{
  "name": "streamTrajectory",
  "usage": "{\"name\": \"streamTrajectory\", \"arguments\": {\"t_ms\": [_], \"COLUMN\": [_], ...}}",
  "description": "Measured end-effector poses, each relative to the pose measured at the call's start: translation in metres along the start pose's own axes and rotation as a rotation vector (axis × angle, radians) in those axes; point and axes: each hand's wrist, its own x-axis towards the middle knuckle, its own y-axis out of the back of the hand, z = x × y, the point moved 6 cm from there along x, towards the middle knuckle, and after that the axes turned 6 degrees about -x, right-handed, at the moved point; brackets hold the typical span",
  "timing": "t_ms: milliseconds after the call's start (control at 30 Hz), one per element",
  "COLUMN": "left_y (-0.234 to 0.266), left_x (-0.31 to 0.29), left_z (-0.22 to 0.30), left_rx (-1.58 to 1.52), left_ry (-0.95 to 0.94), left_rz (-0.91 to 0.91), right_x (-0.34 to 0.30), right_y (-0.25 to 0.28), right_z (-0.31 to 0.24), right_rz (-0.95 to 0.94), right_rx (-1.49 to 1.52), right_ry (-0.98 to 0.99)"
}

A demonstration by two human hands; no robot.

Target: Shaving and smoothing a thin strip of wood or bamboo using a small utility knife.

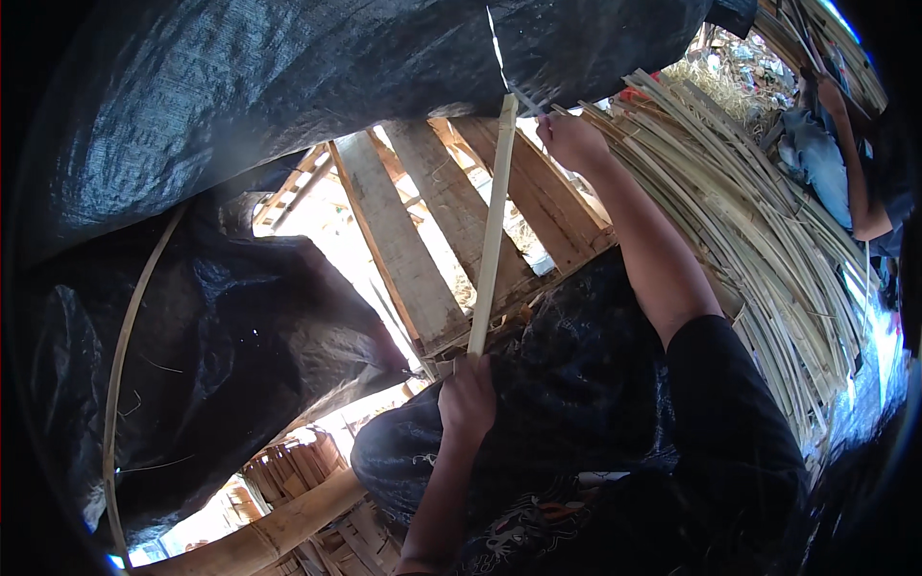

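A long pale bamboo strip (494, 230) slants upward and away from me. My left hand (468, 396) is closed round its near end, low in the middle of the view. At the far end my right hand (573, 142), arm stretched out, is closed on a knife. The knife's grey blade (527, 102) meets the tip of the strip; its handle is hidden in my fist. Below the strip runs a slatted wooden platform (423, 192) with gaps between its boards.
A big pile of split bamboo strips (759, 240) lies to the right. Dark plastic sheeting (240, 96) hangs across the top, with more sheeting (230, 336) at left. One thin curved strip (120, 374) stands far left. Another person's arm (850, 154) shows at upper right.
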Motion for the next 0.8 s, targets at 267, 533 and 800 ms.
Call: {"name": "streamTrajectory", "arguments": {"t_ms": [267, 533, 800], "left_y": [0.000, 0.003, -0.002], "left_x": [-0.001, -0.003, 0.003], "left_z": [-0.007, 0.004, 0.001], "left_rx": [0.005, 0.113, 0.085], "left_ry": [0.034, -0.061, 0.038], "left_rz": [0.003, 0.129, 0.042], "right_x": [-0.054, -0.054, -0.049], "right_y": [0.024, 0.061, 0.031], "right_z": [-0.060, -0.059, -0.022], "right_rz": [-0.324, 0.242, 0.258], "right_rx": [-0.048, -0.029, -0.163], "right_ry": [0.112, 0.214, 0.255]}}
